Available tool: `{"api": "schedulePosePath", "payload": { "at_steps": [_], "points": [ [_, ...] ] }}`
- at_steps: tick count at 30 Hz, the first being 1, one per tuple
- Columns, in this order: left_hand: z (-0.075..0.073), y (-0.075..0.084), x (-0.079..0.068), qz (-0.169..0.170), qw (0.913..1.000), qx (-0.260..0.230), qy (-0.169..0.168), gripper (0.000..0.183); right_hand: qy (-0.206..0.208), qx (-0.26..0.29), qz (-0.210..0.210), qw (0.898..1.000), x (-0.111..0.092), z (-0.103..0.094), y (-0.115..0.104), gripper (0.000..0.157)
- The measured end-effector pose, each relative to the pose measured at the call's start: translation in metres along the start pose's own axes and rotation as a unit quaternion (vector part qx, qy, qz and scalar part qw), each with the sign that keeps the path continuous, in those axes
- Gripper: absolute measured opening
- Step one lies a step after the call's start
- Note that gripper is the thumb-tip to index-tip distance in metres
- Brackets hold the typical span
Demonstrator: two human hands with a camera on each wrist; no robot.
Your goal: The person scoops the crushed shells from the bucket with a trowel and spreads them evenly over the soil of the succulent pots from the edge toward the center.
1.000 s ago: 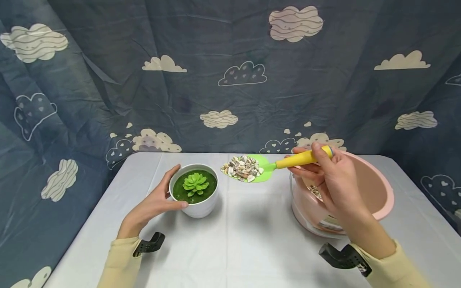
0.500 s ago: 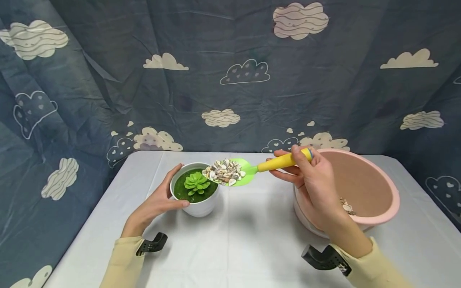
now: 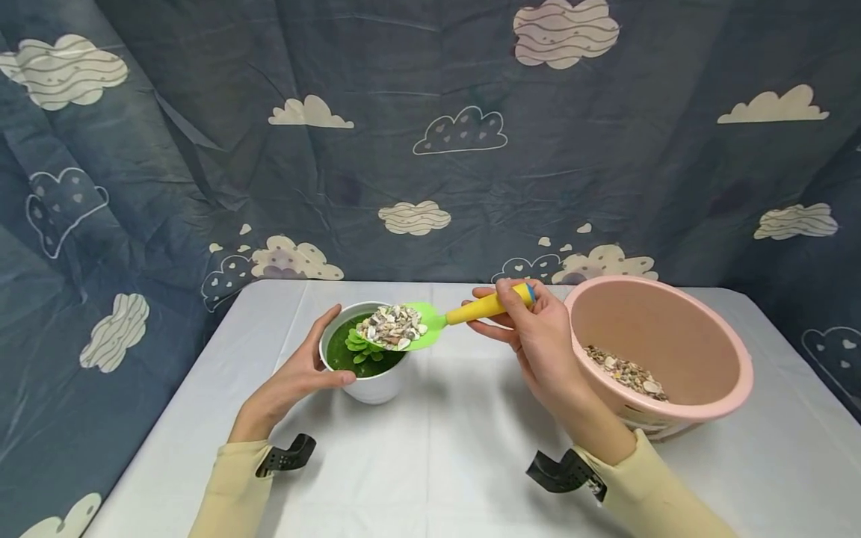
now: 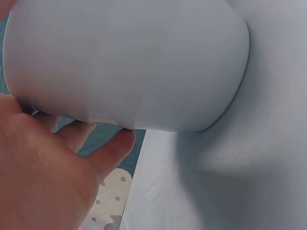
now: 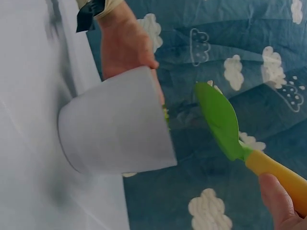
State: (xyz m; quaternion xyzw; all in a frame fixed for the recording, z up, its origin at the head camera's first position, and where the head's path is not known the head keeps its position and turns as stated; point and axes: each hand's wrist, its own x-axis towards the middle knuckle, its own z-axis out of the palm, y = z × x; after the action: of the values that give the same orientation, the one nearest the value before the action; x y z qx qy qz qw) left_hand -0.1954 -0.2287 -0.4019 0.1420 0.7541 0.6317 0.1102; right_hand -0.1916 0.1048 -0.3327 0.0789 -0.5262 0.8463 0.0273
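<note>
My left hand holds a white plant pot by its left side, thumb at the front of the rim and fingers behind. In the pot a green succulent sits on a green mossy surface. My right hand grips the yellow handle of a small green trowel. Its blade, heaped with small pebbles and shell bits, hangs over the pot and partly hides the succulent. In the right wrist view the trowel's green underside shows above the pot's mouth, apart from it.
A pink tub stands on the right of the white-clothed table, with more pebbles in its bottom. A dark cloud-print curtain hangs behind the table and down the left side.
My right hand has carried the loaded trowel left from beside the pink tub until its blade is over the pot. The left hand keeps its hold on the pot.
</note>
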Motion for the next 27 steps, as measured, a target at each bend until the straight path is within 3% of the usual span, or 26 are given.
{"api": "schedulePosePath", "payload": {
  "at_steps": [15, 27],
  "points": [
    [-0.001, -0.003, 0.001, 0.005, 1.0000, 0.000, 0.004, 0.104, 0.005, -0.015, -0.001, 1.000, 0.009, 0.018, 0.034, 0.026],
    [-0.001, -0.002, 0.001, -0.001, 1.0000, 0.002, 0.004, 0.104, -0.032, -0.046, -0.060, 0.997, 0.010, 0.024, 0.039, 0.022]
  ]
}}
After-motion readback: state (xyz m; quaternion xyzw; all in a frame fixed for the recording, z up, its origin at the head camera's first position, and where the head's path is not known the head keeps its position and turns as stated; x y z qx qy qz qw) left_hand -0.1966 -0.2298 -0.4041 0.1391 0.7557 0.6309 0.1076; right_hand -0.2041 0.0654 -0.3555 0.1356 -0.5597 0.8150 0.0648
